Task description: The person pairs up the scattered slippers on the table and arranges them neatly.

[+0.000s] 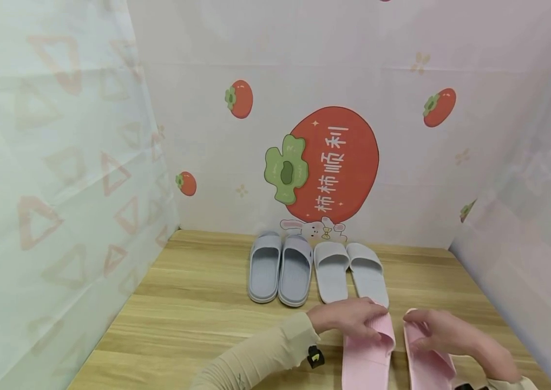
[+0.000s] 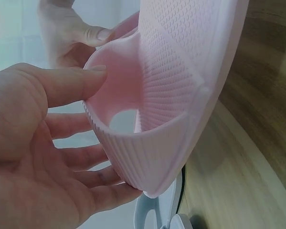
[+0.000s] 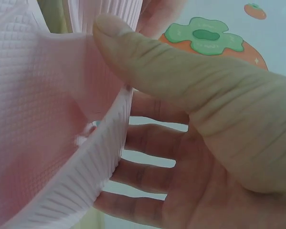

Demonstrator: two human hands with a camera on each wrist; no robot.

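My left hand (image 1: pixel 351 318) grips the strap of one pink slipper (image 1: pixel 364 365), thumb on the strap's inner side and fingers along its ribbed outside. In the left wrist view that slipper (image 2: pixel 181 76) shows a textured footbed and an open toe. To the right, my right hand (image 1: pixel 451 335) holds the matching pink slipper (image 1: pixel 427 368) by its strap. The right wrist view shows the thumb over the strap's edge and the fingers spread along the ribbed outer face of the slipper (image 3: pixel 80 176). Both slippers have their toes toward the back wall, with a narrow gap between them.
Along the back of the wood-grain surface (image 1: pixel 197 303) stand a pair of grey slippers (image 1: pixel 263 279) and, to their right, a pair of white slippers (image 1: pixel 332 279). The white pair is just beyond the pink ones. Printed cloth walls (image 1: pixel 197 119) enclose the back and sides.
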